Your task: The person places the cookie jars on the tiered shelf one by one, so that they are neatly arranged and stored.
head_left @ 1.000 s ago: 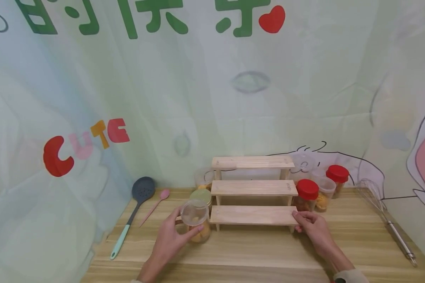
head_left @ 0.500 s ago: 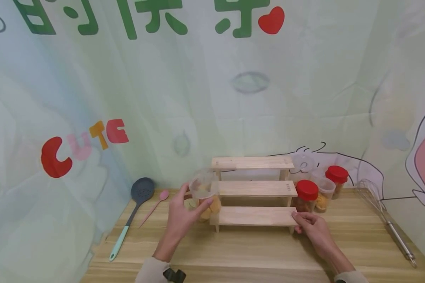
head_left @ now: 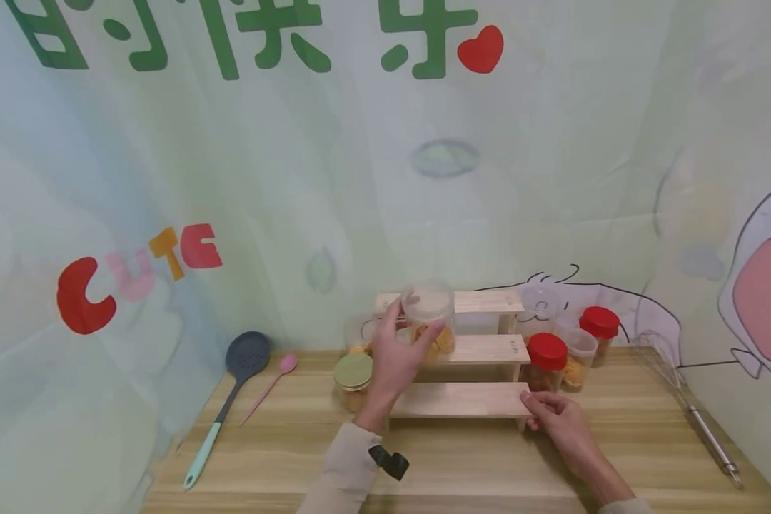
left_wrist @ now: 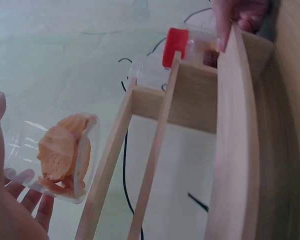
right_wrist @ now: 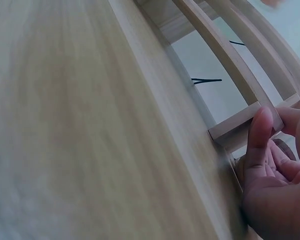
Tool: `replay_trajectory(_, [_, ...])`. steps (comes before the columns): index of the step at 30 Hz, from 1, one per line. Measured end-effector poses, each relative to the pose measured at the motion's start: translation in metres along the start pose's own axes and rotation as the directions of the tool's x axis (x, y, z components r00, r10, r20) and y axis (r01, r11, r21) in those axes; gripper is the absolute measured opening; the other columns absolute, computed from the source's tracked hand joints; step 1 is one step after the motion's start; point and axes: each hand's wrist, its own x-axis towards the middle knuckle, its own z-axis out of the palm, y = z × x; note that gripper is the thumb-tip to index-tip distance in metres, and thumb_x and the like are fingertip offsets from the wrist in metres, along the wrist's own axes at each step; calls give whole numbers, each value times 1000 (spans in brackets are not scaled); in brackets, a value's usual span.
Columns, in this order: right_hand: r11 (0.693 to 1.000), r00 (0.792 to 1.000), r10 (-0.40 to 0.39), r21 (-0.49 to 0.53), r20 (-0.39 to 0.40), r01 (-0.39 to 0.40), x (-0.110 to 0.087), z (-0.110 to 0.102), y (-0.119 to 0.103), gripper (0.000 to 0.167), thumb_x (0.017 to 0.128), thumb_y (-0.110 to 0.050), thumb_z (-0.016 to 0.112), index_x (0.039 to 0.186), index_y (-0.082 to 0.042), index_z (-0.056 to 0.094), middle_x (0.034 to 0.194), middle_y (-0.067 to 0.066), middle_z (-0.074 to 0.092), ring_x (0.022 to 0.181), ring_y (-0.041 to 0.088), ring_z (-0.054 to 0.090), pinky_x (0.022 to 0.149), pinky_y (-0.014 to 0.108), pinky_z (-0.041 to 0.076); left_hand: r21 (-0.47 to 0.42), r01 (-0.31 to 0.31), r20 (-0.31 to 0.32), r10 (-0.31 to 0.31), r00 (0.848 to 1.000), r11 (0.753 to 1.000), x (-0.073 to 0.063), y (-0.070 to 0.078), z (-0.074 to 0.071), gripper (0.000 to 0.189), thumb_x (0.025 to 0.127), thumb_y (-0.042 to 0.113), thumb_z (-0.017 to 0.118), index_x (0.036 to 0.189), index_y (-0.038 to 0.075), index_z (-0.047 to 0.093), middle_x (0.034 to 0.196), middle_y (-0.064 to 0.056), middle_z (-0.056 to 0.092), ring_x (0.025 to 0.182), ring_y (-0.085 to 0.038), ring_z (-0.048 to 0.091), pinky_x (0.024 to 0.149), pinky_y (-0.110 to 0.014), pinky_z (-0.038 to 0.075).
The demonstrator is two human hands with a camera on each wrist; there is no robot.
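My left hand grips a clear plastic jar with orange-brown, round snack pieces in its bottom. In the head view the jar overlaps the top and middle boards of a three-tier wooden rack. The left wrist view shows the jar beside the rack's top board, with fingers curled under it and the thumb across. With thumb and fingers my right hand pinches the right end of the rack's lowest board; the right wrist view shows the thumb on its front edge.
Left of the rack stand a green-lidded jar and a clear container. Two red-lidded jars and a clear cup stand right. A slotted turner and pink spoon lie left; a whisk lies far right.
My left hand has lifted the clear jar from the table at the rack's left and carried it up and right to the upper boards. The right hand keeps its hold on the lowest board.
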Motion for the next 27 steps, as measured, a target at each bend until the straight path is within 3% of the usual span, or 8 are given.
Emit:
replay_trajectory(4, [1000,1000,6,-17,10,-5,1,1,-1,55,101,-41,78,132,5,68,81,-1,73,76,13,67,76,21,55,-58,8,7,-8,1000,998,13,5,24,71,93,48,85,154,26,57,145,1,68,130,-22,64,106,-50,56])
replay_trajectory(9, [999,1000,8,-40,25,-7,3,0,0,61,101,-46,77,134,4,67,83,-1,73,79,14,67,76,22,54,-85,64,31,-62,998,994,26,8,54,78,92,55,84,158,25,53,150,-3,65,130,-22,63,102,-48,58])
replay_trajectory(15, [999,1000,14,-40,22,-13,3,-3,2,61,101,-47,77,133,4,67,84,-1,73,80,15,67,77,22,53,-54,82,-27,-83,996,995,43,10,89,81,92,51,85,159,20,52,150,-4,65,137,-22,61,112,-47,53])
replay_trajectory(18, [999,1000,15,-44,24,-14,3,-3,3,63,100,-49,77,134,3,67,84,-1,73,80,15,67,77,22,53,-12,121,-18,-121,992,993,48,10,100,83,94,52,83,162,21,46,156,-6,61,143,-24,58,118,-49,51])
replay_trajectory(21, [999,1000,16,-43,20,-15,3,-2,2,62,99,-48,78,134,3,67,84,0,74,79,15,67,78,21,53,92,149,34,-152,988,985,46,4,105,87,96,48,82,163,17,38,161,-11,55,147,-28,56,120,-50,49])
replay_trajectory(23, [999,1000,15,-36,17,-14,2,-1,1,60,100,-46,78,133,3,68,82,0,73,78,15,67,78,21,53,216,124,71,-142,987,968,43,-2,106,91,96,47,83,165,12,35,161,-13,54,148,-27,55,121,-46,48])
replay_trajectory(25, [1000,1000,15,-21,16,-15,2,-1,0,57,101,-44,77,132,3,68,81,0,73,77,14,67,78,21,54,371,73,104,-119,987,926,40,-6,109,94,96,51,81,167,10,33,158,-12,54,145,-25,56,119,-41,51])
replay_trajectory(27, [1000,1000,17,-3,12,-17,2,-1,0,55,101,-41,78,130,4,68,80,-1,72,76,14,67,77,21,55,518,17,121,-93,988,855,37,-8,112,97,97,59,75,169,9,32,154,-10,54,140,-22,56,116,-37,53])
